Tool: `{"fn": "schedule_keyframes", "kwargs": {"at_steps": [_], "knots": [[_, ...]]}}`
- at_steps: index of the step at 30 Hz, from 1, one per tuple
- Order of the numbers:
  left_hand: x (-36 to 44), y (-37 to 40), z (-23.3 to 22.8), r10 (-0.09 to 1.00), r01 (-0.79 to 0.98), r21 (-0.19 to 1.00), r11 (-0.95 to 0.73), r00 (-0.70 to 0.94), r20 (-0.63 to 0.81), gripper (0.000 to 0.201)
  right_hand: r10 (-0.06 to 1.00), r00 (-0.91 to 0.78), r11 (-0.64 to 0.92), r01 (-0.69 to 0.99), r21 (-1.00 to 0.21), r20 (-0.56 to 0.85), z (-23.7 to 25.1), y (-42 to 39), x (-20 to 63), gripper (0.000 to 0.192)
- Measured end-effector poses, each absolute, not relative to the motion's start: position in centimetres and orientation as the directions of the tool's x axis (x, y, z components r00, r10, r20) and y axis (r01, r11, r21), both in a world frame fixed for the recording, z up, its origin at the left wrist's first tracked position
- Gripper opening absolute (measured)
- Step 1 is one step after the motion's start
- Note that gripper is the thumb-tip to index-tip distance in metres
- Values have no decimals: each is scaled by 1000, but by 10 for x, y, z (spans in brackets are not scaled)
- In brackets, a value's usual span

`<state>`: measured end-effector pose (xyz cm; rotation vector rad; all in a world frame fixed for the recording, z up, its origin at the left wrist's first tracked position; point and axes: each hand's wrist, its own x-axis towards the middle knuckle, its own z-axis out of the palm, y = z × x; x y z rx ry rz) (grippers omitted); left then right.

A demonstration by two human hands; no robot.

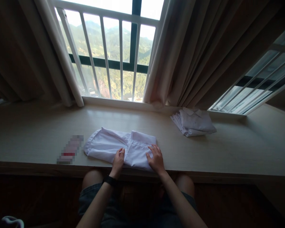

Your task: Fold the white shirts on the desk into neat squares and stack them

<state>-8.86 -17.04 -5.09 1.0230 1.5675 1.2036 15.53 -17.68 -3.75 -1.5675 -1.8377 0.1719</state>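
A white shirt (104, 144), partly folded, lies flat on the pale wooden ledge in front of me. Its rounded hem end points left, and a folded-over part covers its right half. At the near middle of the cloth, my left hand (118, 162) has its fingers and thumb closed on the shirt beside the fold. My right hand (156, 160) rests on the right end of the shirt, fingers spread and holding nothing. A black band (110, 180) is around my left wrist.
A stack of folded white shirts (196, 123) sits at the back right of the ledge (232, 148). A blurred-out pinkish item (70, 149) lies left of the shirt. Behind are a barred window (121, 53) and long curtains (178, 53). The ledge's front edge is above my knees.
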Motion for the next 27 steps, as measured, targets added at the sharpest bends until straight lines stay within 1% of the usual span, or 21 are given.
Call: {"fn": "schedule_keyframes", "kwargs": {"at_steps": [2, 4, 5, 8, 10, 12, 14, 17, 20, 22, 27], "knots": [[-83, -157, -47, 943, 83, 969, 232, -263, -203, 58, 913, -68, 264, 851, -455, 403, -46, -201, 170, 54], [-75, -143, -41, 949, 138, 965, 223, -259, -182, 61, 920, -150, 303, 857, -416, 362, -55, -221, 180, 65], [-72, -136, -38, 952, 169, 962, 217, -254, -170, 61, 922, -181, 320, 854, -410, 342, -59, -229, 183, 67], [-64, -115, -32, 955, 228, 943, 244, -226, -192, 63, 929, -201, 327, 838, -437, 311, -74, -245, 189, 67], [-61, -102, -30, 950, 248, 929, 276, -217, -224, 68, 931, -177, 318, 824, -470, 319, -82, -249, 189, 65], [-58, -91, -29, 949, 275, 919, 284, -219, -227, 70, 926, -146, 314, 808, -499, 347, -88, -249, 189, 60], [-53, -84, -28, 953, 292, 915, 278, -204, -224, 66, 912, -113, 324, 788, -523, 394, -93, -248, 190, 57], [-42, -79, -26, 965, 290, 923, 254, -135, -223, 51, 868, -62, 365, 752, -549, 493, -98, -250, 193, 58], [-37, -81, -28, 981, 296, 936, 190, -85, -172, 44, 818, -24, 391, 756, -525, 575, -103, -257, 197, 60], [-42, -84, -31, 988, 323, 934, 152, -71, -137, 41, 808, -45, 396, 780, -485, 588, -105, -262, 199, 59], [-62, -93, -39, 993, 398, 910, 119, -40, -112, 37, 830, -137, 400, 822, -406, 541, -103, -268, 202, 50]]}}
